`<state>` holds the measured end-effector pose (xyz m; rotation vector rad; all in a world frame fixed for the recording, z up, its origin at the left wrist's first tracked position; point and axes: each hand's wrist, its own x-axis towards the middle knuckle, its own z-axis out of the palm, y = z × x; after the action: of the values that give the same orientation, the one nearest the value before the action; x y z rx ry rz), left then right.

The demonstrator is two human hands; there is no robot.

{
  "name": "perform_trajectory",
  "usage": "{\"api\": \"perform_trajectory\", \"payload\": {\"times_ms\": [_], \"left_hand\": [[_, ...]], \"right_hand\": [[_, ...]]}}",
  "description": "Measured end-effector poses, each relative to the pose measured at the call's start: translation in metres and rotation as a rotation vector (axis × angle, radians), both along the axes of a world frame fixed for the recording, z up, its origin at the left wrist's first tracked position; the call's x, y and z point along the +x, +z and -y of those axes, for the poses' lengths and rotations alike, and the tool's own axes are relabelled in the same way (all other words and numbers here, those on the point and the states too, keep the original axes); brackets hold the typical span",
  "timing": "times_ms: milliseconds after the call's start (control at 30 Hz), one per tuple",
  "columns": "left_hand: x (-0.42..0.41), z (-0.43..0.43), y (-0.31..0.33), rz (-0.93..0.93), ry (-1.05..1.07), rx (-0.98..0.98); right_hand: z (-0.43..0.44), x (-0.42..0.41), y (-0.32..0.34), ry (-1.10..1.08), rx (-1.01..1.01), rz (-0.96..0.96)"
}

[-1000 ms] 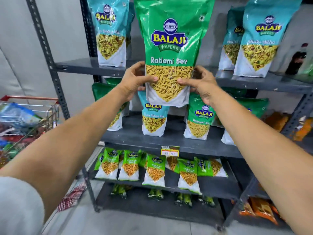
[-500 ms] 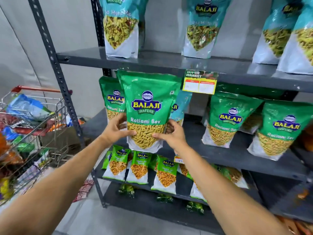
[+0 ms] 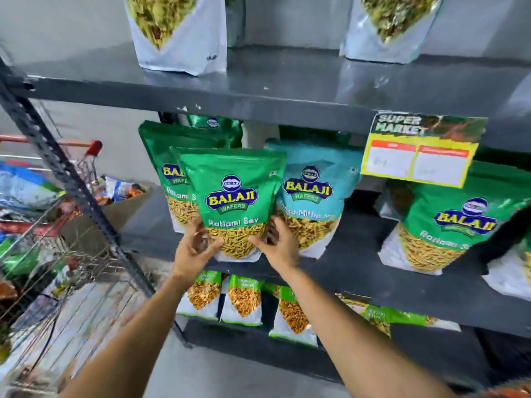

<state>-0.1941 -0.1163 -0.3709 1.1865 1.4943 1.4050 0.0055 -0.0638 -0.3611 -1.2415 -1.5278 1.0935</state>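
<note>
The pouch (image 3: 232, 196) has been lowered to the front edge of the shelf (image 3: 344, 254), lower corners gripped by left hand (image 3: 192, 249) and right hand (image 3: 280, 248); likely light, slippery.

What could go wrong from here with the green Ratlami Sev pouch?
1. The left hand and right hand grip the green foil Ratlami Sev pouch only at its bottom; its tall top could flop forward off the dark metal shelf.
2. It overlaps the teal foil pouch beside it; pushing inward may topple that.
</note>
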Motion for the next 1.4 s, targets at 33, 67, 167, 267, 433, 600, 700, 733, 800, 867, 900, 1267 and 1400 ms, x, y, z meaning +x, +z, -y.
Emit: {"api": "perform_trajectory", "payload": {"times_ms": [33, 67, 167, 267, 433, 600, 700, 733, 800, 867, 900, 1267, 1400], "left_hand": [[0.007, 0.004, -0.007, -0.056, 0.144, -0.006], [0.019, 0.012, -0.010, -0.118, 0.301, -0.020], [0.071, 0.032, -0.008, -0.300, 0.302, 0.089], [0.117, 0.009, -0.002, -0.461, 0.046, 0.109], [0.172, -0.027, 0.007, -0.362, -0.078, 0.000], [0.179, -0.041, 0.003, -0.313, -0.011, 0.010], [0.170, -0.046, 0.002, -0.367, -0.004, 0.014], [0.168, -0.049, 0.003, -0.392, -0.022, 0.004], [0.165, -0.056, 0.002, -0.432, -0.056, -0.018], [0.164, -0.057, 0.003, -0.430, -0.078, -0.007], [0.164, -0.056, 0.002, -0.409, -0.095, -0.011], [0.161, -0.027, 0.021, 0.001, -0.359, -0.037], [0.162, 0.002, 0.028, 0.011, -0.377, 0.005]], "right_hand": [[0.003, 0.004, -0.002, -0.032, 0.050, 0.018], [0.006, 0.010, -0.006, -0.091, 0.108, 0.030], [0.018, 0.044, -0.020, -0.339, 0.245, -0.019], [0.013, 0.087, -0.022, -0.507, 0.269, -0.163], [-0.023, 0.130, -0.018, -0.331, -0.011, -0.167], [-0.041, 0.129, -0.009, -0.144, -0.106, 0.005], [-0.046, 0.140, -0.011, -0.161, -0.113, -0.002], [-0.047, 0.146, -0.009, -0.161, -0.124, -0.028], [-0.048, 0.158, -0.008, -0.129, -0.163, -0.051], [-0.044, 0.164, -0.007, -0.071, -0.211, -0.040], [-0.042, 0.166, -0.008, -0.059, -0.218, -0.028], [0.016, 0.188, 0.004, -0.124, -0.207, -0.116], [0.051, 0.191, 0.007, -0.153, -0.211, -0.188]]}}
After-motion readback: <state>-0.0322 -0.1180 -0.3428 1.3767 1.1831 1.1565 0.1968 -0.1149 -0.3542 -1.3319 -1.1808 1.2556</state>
